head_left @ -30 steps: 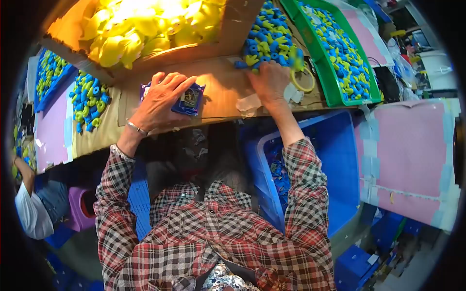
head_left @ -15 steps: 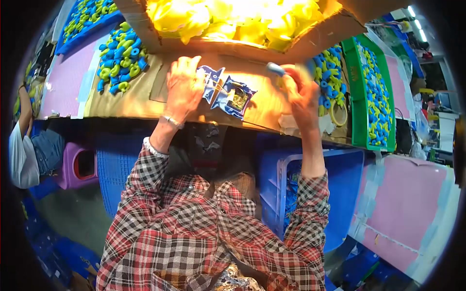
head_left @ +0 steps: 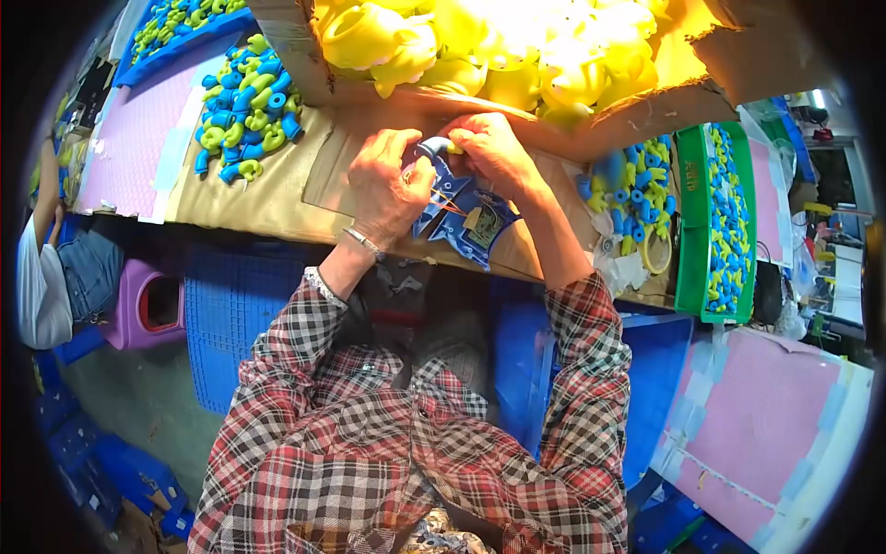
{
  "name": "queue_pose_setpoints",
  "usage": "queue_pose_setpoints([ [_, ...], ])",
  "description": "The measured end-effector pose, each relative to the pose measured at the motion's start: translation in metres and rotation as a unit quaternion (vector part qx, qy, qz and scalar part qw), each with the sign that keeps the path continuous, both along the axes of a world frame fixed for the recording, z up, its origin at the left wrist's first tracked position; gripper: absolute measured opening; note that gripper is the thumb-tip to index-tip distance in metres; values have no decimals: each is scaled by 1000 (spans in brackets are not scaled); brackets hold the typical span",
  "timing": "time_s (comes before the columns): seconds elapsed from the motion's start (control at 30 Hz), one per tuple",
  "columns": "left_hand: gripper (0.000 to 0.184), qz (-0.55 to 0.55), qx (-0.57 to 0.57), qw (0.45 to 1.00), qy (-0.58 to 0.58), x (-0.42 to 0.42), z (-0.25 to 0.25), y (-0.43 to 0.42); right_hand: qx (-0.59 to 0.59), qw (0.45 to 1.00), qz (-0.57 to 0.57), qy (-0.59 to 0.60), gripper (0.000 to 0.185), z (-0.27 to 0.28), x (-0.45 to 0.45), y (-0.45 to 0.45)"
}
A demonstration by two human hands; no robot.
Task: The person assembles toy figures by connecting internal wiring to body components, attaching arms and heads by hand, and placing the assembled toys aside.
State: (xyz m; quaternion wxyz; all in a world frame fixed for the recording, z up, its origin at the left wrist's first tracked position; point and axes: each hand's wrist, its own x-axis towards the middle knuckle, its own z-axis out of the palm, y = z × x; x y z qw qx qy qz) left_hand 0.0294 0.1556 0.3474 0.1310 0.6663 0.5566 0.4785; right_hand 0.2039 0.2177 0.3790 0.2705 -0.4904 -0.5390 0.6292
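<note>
My right hand [head_left: 500,155] pinches a curved tube piece [head_left: 436,146], blue-grey with a yellow-green end, above the work surface. Close beside it, my left hand [head_left: 392,189] is closed at the edge of a blue plastic shell half [head_left: 446,173]; its fingertips partly hide what they grip. Thin wires [head_left: 449,202] run from there to a second blue shell half [head_left: 482,229], which lies open side up with a small circuit board [head_left: 489,224] inside. The tube piece is at the upper end of the first half; whether they touch I cannot tell.
A cardboard box [head_left: 591,129] of yellow plastic parts [head_left: 452,46] stands just beyond my hands. Blue and yellow-green tube pieces lie heaped at left [head_left: 242,111] and right [head_left: 637,189]. A green tray [head_left: 690,222] holds more. A tape roll [head_left: 657,251] lies at the right edge.
My right hand has moved left with the tube piece, up to my left hand. My left hand has shifted right and curled its fingers at the first shell half. The head view has turned slightly.
</note>
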Motion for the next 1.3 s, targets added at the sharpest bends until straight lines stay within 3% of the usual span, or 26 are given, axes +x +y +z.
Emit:
queue_pose_setpoints([
  [0.17, 19, 24, -2, 1000, -18, 5, 1, 2, 54, 995, -7, -88, 24, -9, -8, 1],
  [0.23, 18, 18, -21, 997, -72, 8, 0, 3, 149, 978, 29, -144, 27, -8, -1, 2],
  [0.27, 15, 16, -9, 997, -74, 4, 0, 5, 216, 960, 66, -168, 32, -12, 1, 9],
  [0.33, 12, 20, 11, 995, -95, 3, 0, 5, 230, 909, 103, -332, 50, 11, -10, 10],
  [0.4, 13, 27, -5, 996, -85, 5, -6, 6, 311, 840, 75, -438, 61, -6, -20, 7],
  [0.43, 14, 32, 8, 997, -72, 5, -7, 7, 339, 849, 58, -402, 61, -14, -26, 7],
  [0.53, 13, 36, 6, 997, -70, 6, -10, 10, 348, 796, 92, -486, 59, -12, -26, 8],
  [0.67, 18, 25, -25, 998, -52, 3, -5, 7, 352, 770, 119, -518, 57, -10, -24, 10],
  [0.7, 23, 15, 47, 994, -93, -5, -5, 4, 367, 767, 98, -518, 56, -11, -24, 8],
  [0.77, 27, 72, 88, 992, -55, -47, 7, -8, 369, 742, 68, -556, 58, -8, -25, 5],
  [0.8, 33, 120, 87, 989, -17, -79, 14, -19, 368, 724, 61, -580, 59, 0, -26, 2],
  [0.83, 35, 230, 39, 972, -15, -103, 8, -22, 374, 728, 56, -571, 59, 2, -27, 2],
  [0.87, 35, 268, -23, 963, -10, -128, 8, -25, 369, 732, 42, -571, 59, 3, -21, 0],
  [0.93, 46, 271, -161, 947, 66, -162, -3, -18, 426, 701, -31, -571, 56, 13, -15, -12],
  [1.0, 54, 216, -55, 972, 70, -197, -43, -5, 474, 708, -74, -518, 39, 13, 8, -36],
  [1.1, 56, 266, -80, 954, 114, -206, -47, 3, 498, 718, -178, -454, 28, 8, 50, -82],
  [1.2, 57, 250, -146, 946, 145, -212, -26, -5, 427, 662, -304, -536, 38, 1, 115, -136],
  [1.27, 55, 230, -126, 955, 142, -224, -39, 1, 359, 616, -363, -599, 55, 9, 149, -166],
  [1.3, 51, 229, -130, 952, 155, -228, -44, 1, 307, 624, -378, -611, 69, 8, 156, -180],
])
